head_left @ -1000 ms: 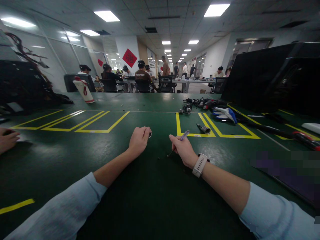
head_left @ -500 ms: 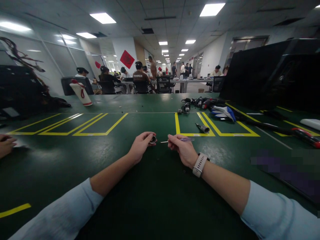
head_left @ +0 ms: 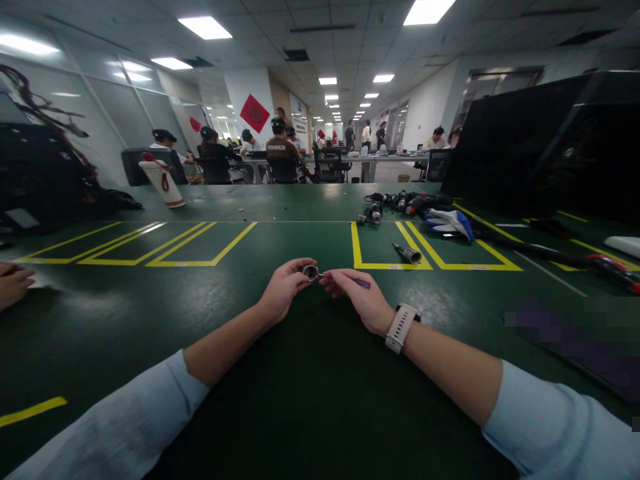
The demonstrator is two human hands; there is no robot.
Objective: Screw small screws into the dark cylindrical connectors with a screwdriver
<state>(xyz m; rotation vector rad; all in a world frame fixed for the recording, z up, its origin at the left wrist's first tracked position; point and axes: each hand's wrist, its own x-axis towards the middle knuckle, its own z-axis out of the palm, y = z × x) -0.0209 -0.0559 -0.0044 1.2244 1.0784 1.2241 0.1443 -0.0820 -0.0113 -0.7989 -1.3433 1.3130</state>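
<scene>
Centrally, above the green table (head_left: 280, 413), the left hand (head_left: 281, 293) grips a round metal part (head_left: 310, 272) between its fingers, its open end facing the wearer. The right hand (head_left: 364, 300) has its fingers wrapped around a slim screwdriver (head_left: 361, 283), whose shaft points left at the rim of that part; whether the tip touches it cannot be told. The two hands nearly meet, leaving only a narrow gap between them.

Toward the wearer, bare green surface spreads between the forearms. Beyond the right hand, the front strip of yellow tape (head_left: 393, 267) runs close by, with a cone-tipped metal piece (head_left: 411, 255) lying just inside it. Farther back, dark connectors (head_left: 374, 213) and a blue-and-white glove (head_left: 450, 223) crowd the way to a big black case (head_left: 540, 147) at right. Leftward, a broad stretch of table separates the left hand from another person's hand (head_left: 14, 287) at the picture's edge. A white container (head_left: 164, 181) leans near the table's far edge.
</scene>
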